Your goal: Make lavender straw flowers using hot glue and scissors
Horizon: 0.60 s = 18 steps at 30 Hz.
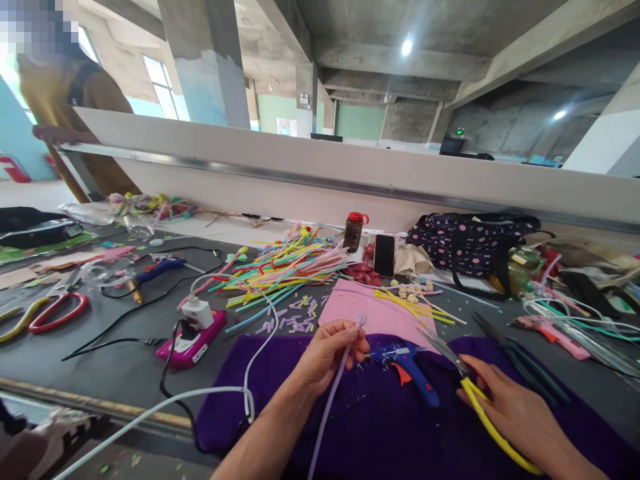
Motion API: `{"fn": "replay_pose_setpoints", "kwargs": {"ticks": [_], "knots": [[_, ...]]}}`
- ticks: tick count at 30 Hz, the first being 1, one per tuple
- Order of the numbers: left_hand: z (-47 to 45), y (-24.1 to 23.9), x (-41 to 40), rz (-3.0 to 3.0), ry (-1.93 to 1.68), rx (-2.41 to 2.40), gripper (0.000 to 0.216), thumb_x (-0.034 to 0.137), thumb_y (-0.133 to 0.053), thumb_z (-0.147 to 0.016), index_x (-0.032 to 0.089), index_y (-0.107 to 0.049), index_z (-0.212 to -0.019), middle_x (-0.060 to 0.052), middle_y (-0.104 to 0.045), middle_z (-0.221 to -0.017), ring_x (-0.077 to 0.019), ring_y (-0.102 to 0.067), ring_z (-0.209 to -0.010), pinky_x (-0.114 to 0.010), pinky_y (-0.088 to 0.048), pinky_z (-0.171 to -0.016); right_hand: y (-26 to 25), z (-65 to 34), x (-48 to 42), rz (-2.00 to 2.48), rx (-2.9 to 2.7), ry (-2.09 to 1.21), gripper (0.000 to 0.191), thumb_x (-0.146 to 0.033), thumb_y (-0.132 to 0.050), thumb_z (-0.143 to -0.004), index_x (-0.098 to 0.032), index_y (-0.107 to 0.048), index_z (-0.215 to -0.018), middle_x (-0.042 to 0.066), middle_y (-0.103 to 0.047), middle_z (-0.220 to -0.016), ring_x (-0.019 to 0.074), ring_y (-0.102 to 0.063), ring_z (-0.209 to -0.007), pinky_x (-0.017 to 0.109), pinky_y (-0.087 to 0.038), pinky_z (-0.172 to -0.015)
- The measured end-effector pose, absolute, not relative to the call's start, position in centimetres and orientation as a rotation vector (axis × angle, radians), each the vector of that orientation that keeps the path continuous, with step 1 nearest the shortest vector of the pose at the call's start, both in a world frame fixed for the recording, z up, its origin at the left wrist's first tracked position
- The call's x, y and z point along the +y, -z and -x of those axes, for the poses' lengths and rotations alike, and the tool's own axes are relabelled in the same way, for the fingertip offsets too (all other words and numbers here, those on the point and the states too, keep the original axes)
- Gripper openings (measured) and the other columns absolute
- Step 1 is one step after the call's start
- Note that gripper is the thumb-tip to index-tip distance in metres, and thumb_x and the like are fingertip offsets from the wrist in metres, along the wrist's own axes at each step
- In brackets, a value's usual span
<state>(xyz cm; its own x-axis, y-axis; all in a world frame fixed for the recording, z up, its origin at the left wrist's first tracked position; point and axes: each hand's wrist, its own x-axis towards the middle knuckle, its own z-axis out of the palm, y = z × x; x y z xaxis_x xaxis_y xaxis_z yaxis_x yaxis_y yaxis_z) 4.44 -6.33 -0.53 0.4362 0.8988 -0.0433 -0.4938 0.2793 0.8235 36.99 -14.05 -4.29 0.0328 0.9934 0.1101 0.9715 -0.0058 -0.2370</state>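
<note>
Concrete beams (pixel 360 57), a cluttered worktable (pixel 110 373), glue gun (pixel 415 373) and pipe cleaners (pixel 290 267) mark a craft workshop.

Wearer's hands: two, left hand (pixel 333 350) and right hand (pixel 500 393). Nearby person (pixel 100 97): one. Lilac stem (pixel 330 400) in left hand: one. Yellow-handled scissors (pixel 473 393) in right hand: one pair. Far left, one red handle (pixel 83 308) plus one yellow handle (pixel 34 312); one pair or two, cannot tell. Glue guns: two, one blue gun (pixel 420 377), one pink gun (pixel 563 337). Bottle (pixel 353 235): one. Phone (pixel 384 256): one. Power strip (pixel 187 353): one. Dotted bag (pixel 467 247): one. Heaped stems (pixel 290 270): many, overlapping, uncountable.
</note>
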Motion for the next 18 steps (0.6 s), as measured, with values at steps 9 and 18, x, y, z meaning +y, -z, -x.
{"fn": "replay_pose_setpoints", "kwargs": {"ticks": [9,18], "knots": [[-4.2,0.3,-6.4,-0.782,-0.979,0.533,0.014,0.022,-0.064,-0.072,0.008,-0.064,-0.076,-0.009,-0.066,-0.067,-0.0130,-0.060,-0.054,-0.017,-0.039,-0.040,5.3,-39.0,-14.4,2.103,-2.193,-0.119,0.054,-0.038,-0.050,-0.075,-0.029,-0.043,-0.128,0.008,-0.061,-0.110,0.0283,-0.062,-0.090,0.036,-0.047,-0.068],[-5.4,-0.7,-7.2,-0.591,-1.025,0.616,0.012,0.015,-0.072,-0.062,0.011,-0.061,-0.060,-0.004,-0.065,-0.070,-0.0088,-0.056,-0.054,-0.018,-0.043,-0.046,0.2,-33.4,-14.3,1.804,-2.162,-0.142,0.027,-0.036,-0.044,-0.084,-0.026,-0.060,-0.103,0.005,-0.064,-0.093,0.0213,-0.063,-0.078,0.031,-0.046,-0.069]]}}
